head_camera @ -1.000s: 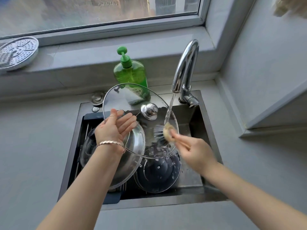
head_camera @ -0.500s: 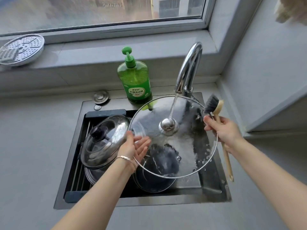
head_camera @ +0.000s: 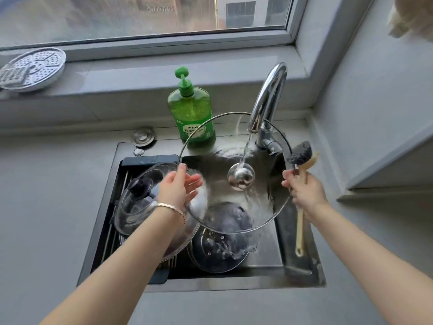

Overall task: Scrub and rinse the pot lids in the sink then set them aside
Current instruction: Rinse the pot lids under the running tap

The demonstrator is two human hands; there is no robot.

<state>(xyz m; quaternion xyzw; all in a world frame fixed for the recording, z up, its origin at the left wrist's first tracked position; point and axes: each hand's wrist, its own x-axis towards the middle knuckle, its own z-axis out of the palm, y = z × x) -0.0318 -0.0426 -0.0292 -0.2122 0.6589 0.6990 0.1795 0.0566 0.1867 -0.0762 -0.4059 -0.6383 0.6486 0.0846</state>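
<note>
Water ran from the tap (head_camera: 267, 102) straight onto the steel knob (head_camera: 240, 177) of the big glass lid (head_camera: 220, 165), which I held over the sink (head_camera: 302, 273). The lid faced knob-up toward me and was tilted, its far edge raised by the spout and its near edge low. My left grip (head_camera: 178, 191) pinched the left rim, thumb on top and fingers under the glass. My right grip (head_camera: 304, 191) was closed round the brush (head_camera: 301, 174), with fingertips at the lid's right rim. The brush's long axis ran away from me, dark bristles pointing up and outward, the handle end hanging toward me. Two more lids lay in the sink: a black-knobbed lid (head_camera: 140, 202) at the left, and a low lid (head_camera: 218, 252) beneath the falling water.
</note>
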